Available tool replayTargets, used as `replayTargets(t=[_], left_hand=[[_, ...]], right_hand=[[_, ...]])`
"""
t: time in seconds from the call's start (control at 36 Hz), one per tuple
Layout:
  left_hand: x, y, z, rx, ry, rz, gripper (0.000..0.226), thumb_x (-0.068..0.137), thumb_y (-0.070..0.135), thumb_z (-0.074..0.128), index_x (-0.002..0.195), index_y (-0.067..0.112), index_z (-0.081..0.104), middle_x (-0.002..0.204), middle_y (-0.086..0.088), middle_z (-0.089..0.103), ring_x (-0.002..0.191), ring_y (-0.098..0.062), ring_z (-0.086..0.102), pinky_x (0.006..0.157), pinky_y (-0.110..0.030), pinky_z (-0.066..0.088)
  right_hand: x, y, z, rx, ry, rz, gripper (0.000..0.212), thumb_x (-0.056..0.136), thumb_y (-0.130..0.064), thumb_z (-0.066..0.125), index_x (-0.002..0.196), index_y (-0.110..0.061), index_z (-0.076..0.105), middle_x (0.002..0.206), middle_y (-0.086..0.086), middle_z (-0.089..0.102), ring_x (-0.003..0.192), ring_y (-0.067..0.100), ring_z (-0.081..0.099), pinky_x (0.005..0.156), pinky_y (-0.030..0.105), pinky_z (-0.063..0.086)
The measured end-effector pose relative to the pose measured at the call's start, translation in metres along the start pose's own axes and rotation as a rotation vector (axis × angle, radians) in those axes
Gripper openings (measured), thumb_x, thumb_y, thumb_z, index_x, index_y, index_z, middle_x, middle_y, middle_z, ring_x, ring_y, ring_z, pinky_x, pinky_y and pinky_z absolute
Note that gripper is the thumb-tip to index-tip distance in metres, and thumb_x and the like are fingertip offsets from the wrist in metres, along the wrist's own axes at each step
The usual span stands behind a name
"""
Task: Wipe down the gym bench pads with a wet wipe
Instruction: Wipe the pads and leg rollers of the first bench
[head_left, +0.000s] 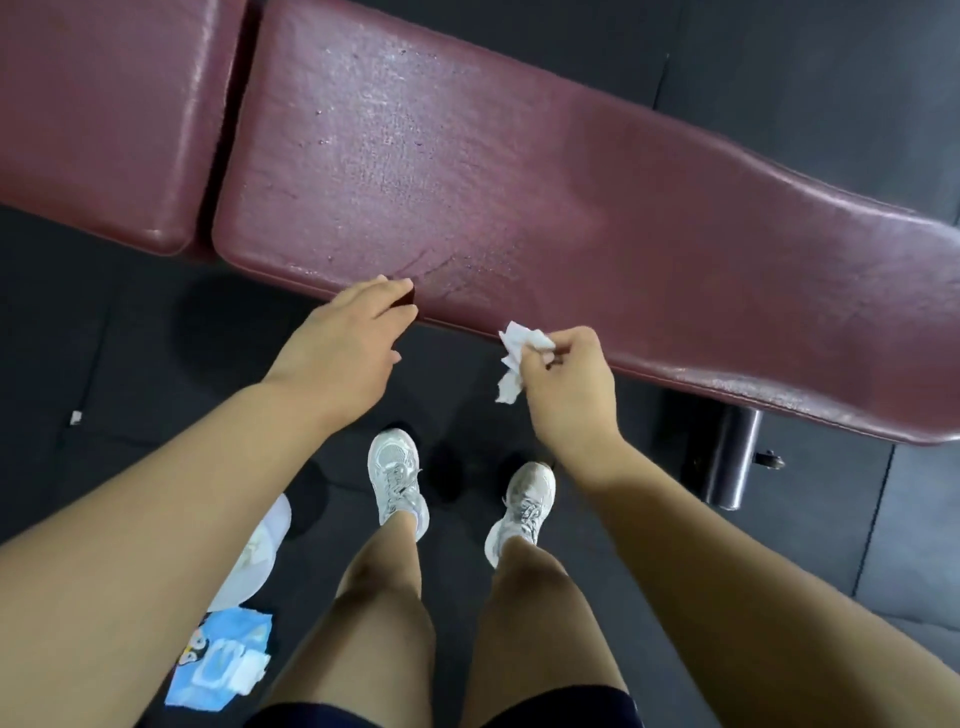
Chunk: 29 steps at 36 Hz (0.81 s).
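Note:
A long maroon bench pad (519, 171) runs across the upper view, worn and glistening in patches, with a second maroon pad (104, 114) to its left across a narrow gap. My right hand (569, 384) pinches a crumpled white wet wipe (517, 358) just off the long pad's near edge. My left hand (348, 338) reaches to that near edge, fingers straight, fingertips touching the rim.
A blue wet-wipe pack (223, 660) lies on the dark rubber floor at lower left beside a white object (254, 556). The bench's black metal foot (727, 457) stands at right. My two white sneakers are below the pad edge.

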<state>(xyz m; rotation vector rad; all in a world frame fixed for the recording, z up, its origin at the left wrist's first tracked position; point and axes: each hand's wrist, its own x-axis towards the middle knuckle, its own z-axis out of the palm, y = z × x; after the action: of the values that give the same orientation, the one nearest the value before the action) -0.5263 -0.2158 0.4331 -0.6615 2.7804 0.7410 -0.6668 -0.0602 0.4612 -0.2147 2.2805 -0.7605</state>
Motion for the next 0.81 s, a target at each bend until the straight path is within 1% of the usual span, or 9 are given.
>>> replayTargets(t=[0.08, 0.25, 0.33, 0.42, 0.53, 0.61, 0.67, 0.75, 0.81], left_hand=[[-0.016, 0.002, -0.003, -0.014, 0.004, -0.106, 0.049, 0.080, 0.008, 0.070, 0.126, 0.001, 0.056, 0.125, -0.015, 0.054, 0.115, -0.037, 0.049, 0.092, -0.051, 0.047], [-0.037, 0.013, 0.003, 0.024, -0.215, -0.357, 0.040, 0.095, 0.030, 0.049, 0.132, 0.016, 0.047, 0.127, -0.002, 0.047, 0.113, -0.024, 0.047, 0.090, -0.036, 0.045], [-0.045, 0.022, 0.011, 0.048, -0.272, -0.414, 0.035, 0.097, 0.032, 0.045, 0.129, 0.018, 0.047, 0.122, 0.000, 0.050, 0.108, -0.022, 0.051, 0.086, -0.034, 0.044], [-0.049, 0.036, 0.022, 0.026, -0.311, -0.481, 0.034, 0.097, 0.035, 0.044, 0.127, 0.020, 0.048, 0.121, 0.002, 0.051, 0.105, -0.022, 0.054, 0.078, -0.031, 0.041], [-0.052, 0.051, 0.041, 0.002, -0.281, -0.550, 0.033, 0.095, 0.039, 0.045, 0.123, 0.021, 0.050, 0.112, 0.003, 0.052, 0.103, -0.021, 0.054, 0.079, -0.033, 0.044], [-0.055, 0.061, 0.054, -0.050, -0.236, -0.628, 0.032, 0.096, 0.038, 0.044, 0.122, 0.022, 0.050, 0.111, 0.003, 0.053, 0.102, -0.021, 0.054, 0.073, -0.031, 0.039], [-0.057, 0.069, 0.062, -0.093, -0.210, -0.675, 0.032, 0.095, 0.038, 0.045, 0.123, 0.022, 0.050, 0.112, 0.003, 0.053, 0.103, -0.022, 0.054, 0.072, -0.031, 0.037], [-0.060, 0.078, 0.073, -0.146, -0.186, -0.728, 0.033, 0.095, 0.039, 0.045, 0.123, 0.022, 0.051, 0.113, 0.002, 0.054, 0.102, -0.023, 0.054, 0.074, -0.032, 0.039], [-0.062, 0.085, 0.079, -0.182, -0.181, -0.752, 0.033, 0.095, 0.039, 0.046, 0.123, 0.022, 0.051, 0.114, 0.002, 0.053, 0.104, -0.023, 0.054, 0.076, -0.033, 0.040]], right_hand=[[-0.002, -0.009, -0.019, -0.174, -0.034, -0.248, 0.011, 0.089, -0.024, 0.057, 0.096, -0.022, 0.048, 0.088, -0.010, 0.058, 0.077, 0.009, 0.057, 0.064, 0.024, 0.046], [0.027, -0.026, -0.037, -0.643, -0.120, -0.779, 0.029, 0.082, -0.007, 0.062, 0.111, -0.007, 0.058, 0.102, 0.009, 0.061, 0.090, 0.030, 0.055, 0.072, 0.037, 0.046], [0.041, -0.042, -0.028, -0.726, -0.256, -0.837, 0.043, 0.088, -0.011, 0.056, 0.131, -0.012, 0.047, 0.120, 0.005, 0.059, 0.105, 0.028, 0.050, 0.078, 0.028, 0.034], [0.056, -0.060, -0.009, -0.817, -0.396, -1.084, 0.030, 0.084, -0.004, 0.055, 0.113, -0.009, 0.060, 0.108, 0.005, 0.063, 0.096, 0.030, 0.051, 0.078, 0.025, 0.032], [0.072, -0.059, 0.019, -1.051, -0.531, -1.475, 0.026, 0.068, 0.005, 0.061, 0.091, -0.003, 0.068, 0.091, 0.011, 0.065, 0.082, 0.033, 0.058, 0.072, 0.039, 0.049], [0.077, -0.060, 0.025, -1.250, -0.535, -1.694, 0.021, 0.071, -0.001, 0.059, 0.088, -0.004, 0.070, 0.107, 0.006, 0.064, 0.113, 0.033, 0.051, 0.081, 0.048, 0.041], [0.080, -0.059, 0.023, -1.402, -0.601, -1.736, 0.024, 0.085, -0.001, 0.049, 0.098, -0.004, 0.068, 0.131, 0.004, 0.054, 0.138, 0.031, 0.030, 0.099, 0.055, 0.028], [0.080, -0.054, 0.019, -1.779, -0.717, -1.687, 0.035, 0.096, -0.005, 0.033, 0.123, -0.006, 0.056, 0.146, 0.004, 0.038, 0.147, 0.026, -0.001, 0.114, 0.054, 0.000], [0.079, -0.047, 0.009, -1.997, -0.720, -1.750, 0.045, 0.095, -0.007, 0.022, 0.130, -0.009, 0.051, 0.145, 0.005, 0.038, 0.147, 0.028, -0.002, 0.114, 0.054, -0.002]])
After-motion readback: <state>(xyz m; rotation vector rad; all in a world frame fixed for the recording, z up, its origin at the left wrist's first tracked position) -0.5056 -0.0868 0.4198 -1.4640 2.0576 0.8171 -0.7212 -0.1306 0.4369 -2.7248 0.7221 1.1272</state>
